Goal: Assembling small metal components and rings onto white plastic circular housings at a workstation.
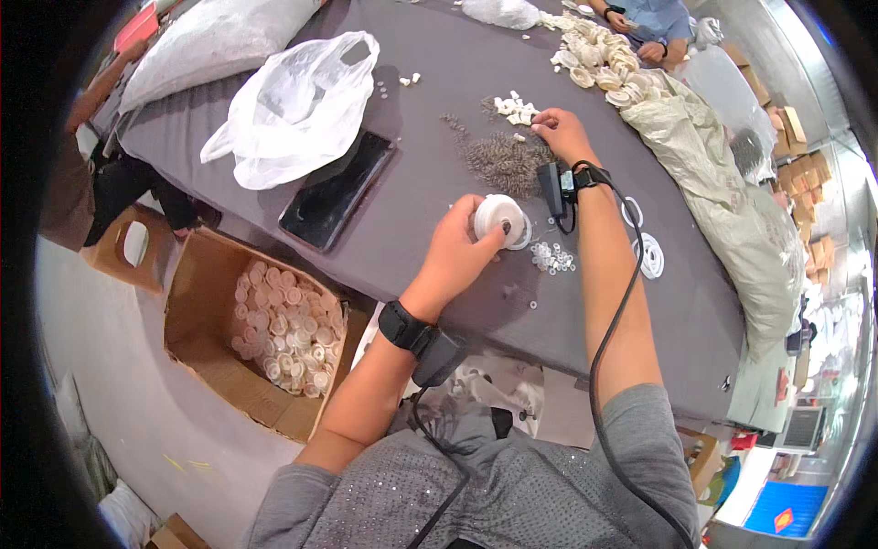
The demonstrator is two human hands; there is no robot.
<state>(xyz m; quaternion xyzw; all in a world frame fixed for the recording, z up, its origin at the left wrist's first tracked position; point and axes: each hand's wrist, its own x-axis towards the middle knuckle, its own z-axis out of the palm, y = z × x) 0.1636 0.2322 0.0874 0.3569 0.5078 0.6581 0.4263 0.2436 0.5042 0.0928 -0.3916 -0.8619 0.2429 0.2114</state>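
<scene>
Left grip [457, 247] wraps a white plastic disc [498, 212]; right grip [562, 133], pinched at small white pieces [514, 110], hold unclear. Springs [510, 166] remain heaped between; leftward, a carton [198, 279] stands part-filled.

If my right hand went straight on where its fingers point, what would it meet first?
Your right hand would likely meet the small, white, blocky pieces clustered just ahead; it may be touching the nearest one, as depth there is unclear.

Grey table [439, 151] — dark phone [334, 201], white bag [297, 110], heaped metal bits [505, 165], small white parts [514, 108].
</scene>
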